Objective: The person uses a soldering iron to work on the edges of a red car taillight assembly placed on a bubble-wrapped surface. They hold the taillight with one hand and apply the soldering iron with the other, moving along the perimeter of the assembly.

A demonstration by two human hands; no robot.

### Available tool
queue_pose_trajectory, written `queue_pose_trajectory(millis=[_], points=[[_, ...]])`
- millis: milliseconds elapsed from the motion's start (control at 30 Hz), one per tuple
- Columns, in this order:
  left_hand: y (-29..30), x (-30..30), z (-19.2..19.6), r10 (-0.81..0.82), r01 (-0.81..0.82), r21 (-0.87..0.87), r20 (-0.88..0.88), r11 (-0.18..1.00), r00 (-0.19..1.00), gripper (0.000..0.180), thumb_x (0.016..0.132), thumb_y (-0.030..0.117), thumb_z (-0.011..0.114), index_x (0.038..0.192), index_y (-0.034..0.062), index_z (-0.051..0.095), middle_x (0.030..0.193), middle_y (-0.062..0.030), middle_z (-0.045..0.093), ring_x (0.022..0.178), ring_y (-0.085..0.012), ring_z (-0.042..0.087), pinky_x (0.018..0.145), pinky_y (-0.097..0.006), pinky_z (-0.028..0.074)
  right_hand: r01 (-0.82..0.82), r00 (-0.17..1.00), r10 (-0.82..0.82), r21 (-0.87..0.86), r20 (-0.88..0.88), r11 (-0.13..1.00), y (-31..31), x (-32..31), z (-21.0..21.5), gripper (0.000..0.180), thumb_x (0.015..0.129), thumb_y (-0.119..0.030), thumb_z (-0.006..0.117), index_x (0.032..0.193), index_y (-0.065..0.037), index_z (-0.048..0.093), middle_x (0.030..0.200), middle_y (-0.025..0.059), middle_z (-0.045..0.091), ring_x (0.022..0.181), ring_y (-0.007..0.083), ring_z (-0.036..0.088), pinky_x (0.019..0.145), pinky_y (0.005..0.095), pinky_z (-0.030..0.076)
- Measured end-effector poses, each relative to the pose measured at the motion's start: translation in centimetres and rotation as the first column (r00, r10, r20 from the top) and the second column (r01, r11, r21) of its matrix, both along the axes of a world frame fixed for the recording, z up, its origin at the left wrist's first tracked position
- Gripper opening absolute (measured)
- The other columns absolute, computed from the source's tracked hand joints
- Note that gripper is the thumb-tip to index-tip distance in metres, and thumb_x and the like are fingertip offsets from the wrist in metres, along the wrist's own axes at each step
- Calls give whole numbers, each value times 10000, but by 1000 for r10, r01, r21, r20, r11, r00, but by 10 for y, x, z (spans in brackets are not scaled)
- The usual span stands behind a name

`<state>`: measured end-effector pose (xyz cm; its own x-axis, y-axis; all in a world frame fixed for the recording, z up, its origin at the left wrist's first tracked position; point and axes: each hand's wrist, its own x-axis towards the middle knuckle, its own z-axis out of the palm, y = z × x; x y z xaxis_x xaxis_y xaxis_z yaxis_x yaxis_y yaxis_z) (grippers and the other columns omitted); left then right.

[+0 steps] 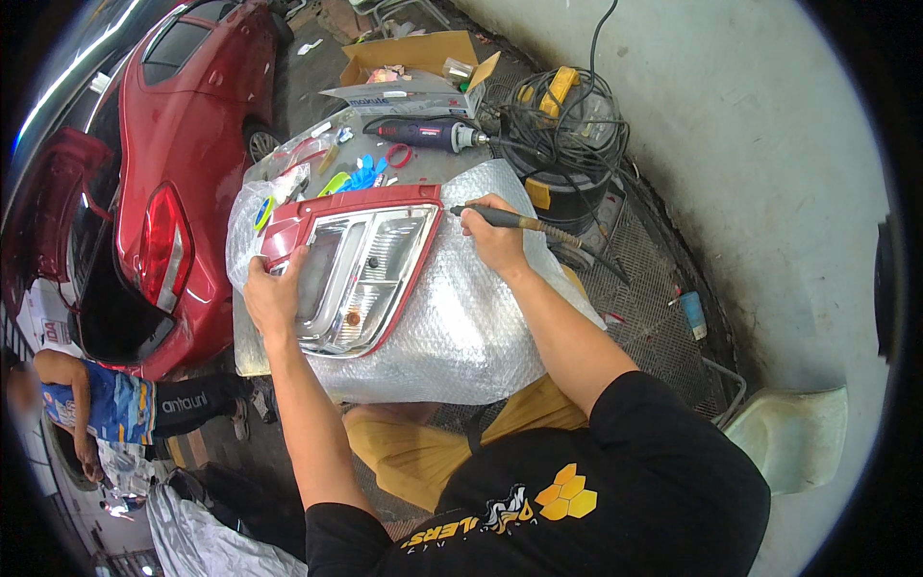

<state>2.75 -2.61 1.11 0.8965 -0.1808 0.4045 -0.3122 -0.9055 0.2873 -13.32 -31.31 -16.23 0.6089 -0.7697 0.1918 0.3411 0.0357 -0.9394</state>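
Observation:
A car headlight [385, 252] with a clear lens and a red border lies on a sheet of bubble wrap [471, 337] over the table. My left hand [276, 288] grips the headlight's left side, the thumb over its edge. Pinched in my right hand [497, 242] is a dark, pen-shaped rotary tool handpiece [502, 218] with a flexible shaft trailing right. Its tip points left at the headlight's upper right corner, by the red border. Whether the tip touches it, I cannot tell.
Beyond the headlight lie a purple power tool [423, 133], blue gloves [363, 175] and an open cardboard box [413, 82]. Coiled cables [562, 106] top a black drum at right, near the wall [760, 173]. A red car [197, 183] and a seated person [106, 399] are left.

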Motion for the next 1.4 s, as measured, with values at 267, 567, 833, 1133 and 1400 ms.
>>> queue_pose_trajectory(millis=[267, 567, 833, 1133, 1400], points=[[-3, -4, 3, 14, -14, 7, -14, 1000, 1000, 841, 770, 652, 877, 1173, -71, 729, 1075, -309, 771, 1051, -464, 742, 929, -500, 557, -49, 998, 50, 42, -22, 998, 0, -1, 3, 165, 943, -171, 713, 928, -7, 703, 740, 47, 702, 663, 128, 663, 642, 309, 531], [-2, -3, 2, 12, -13, 22, 11, 1000, 1000, 840, 769, 661, 872, 1159, -70, 735, 1053, -303, 774, 1024, -463, 747, 912, -503, 560, -51, 999, 49, 87, 18, 995, 5, 2, 2, 178, 949, -174, 739, 969, 1, 709, 780, 55, 724, 711, 127, 687, 671, 309, 549], [-2, -4, 3, -22, 22, 17, 17, 1000, 1000, 824, 770, 675, 865, 1109, -67, 745, 1009, -299, 773, 983, -467, 748, 889, -514, 559, 168, 977, -176, 79, 116, 983, 0, 13, -6, 206, 955, -161, 747, 1042, 23, 713, 843, 78, 766, 781, 158, 730, 733, 314, 575], [0, 0, 0, -12, 12, 3, 9, 1000, 1000, 875, 765, 680, 867, 1193, -71, 734, 1063, -316, 770, 1039, -472, 745, 925, -513, 558, 18, 999, -20, 27, 41, 999, -5, 2, -1, 184, 948, -169, 728, 990, 10, 720, 788, 73, 743, 716, 140, 707, 680, 319, 562], [-3, -1, 2, 4, -4, 10, -14, 1000, 1000, 849, 771, 660, 872, 1183, -71, 736, 1066, -306, 774, 1043, -459, 747, 925, -499, 558, -13, 1000, 13, 12, -11, 1000, -4, 0, 3, 169, 935, -170, 720, 958, -2, 727, 763, 55, 726, 684, 132, 677, 657, 316, 536]])
